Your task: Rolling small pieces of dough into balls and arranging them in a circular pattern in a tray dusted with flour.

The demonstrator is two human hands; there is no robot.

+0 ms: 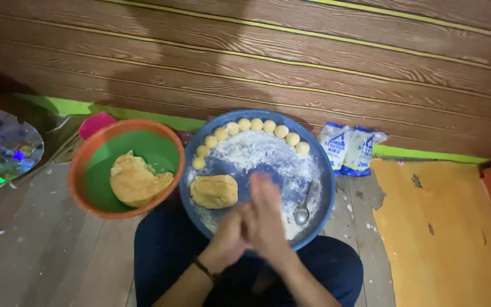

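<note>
Fingers (268,199) of both hands press flat together, contents hidden, over the tray (325,187) at 6 o'clock, dough (214,191), balls (257,124), spoon (303,210) around, bowl (86,165) at 9, plank floor (29,250).

Home floor used for cooking, wood-panelled wall (313,51), worn floorboards (35,250), floured tray (257,165) of dough balls (257,125), flour bags (348,149)

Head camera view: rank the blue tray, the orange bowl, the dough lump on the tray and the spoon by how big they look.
1. blue tray
2. orange bowl
3. dough lump on the tray
4. spoon
</note>
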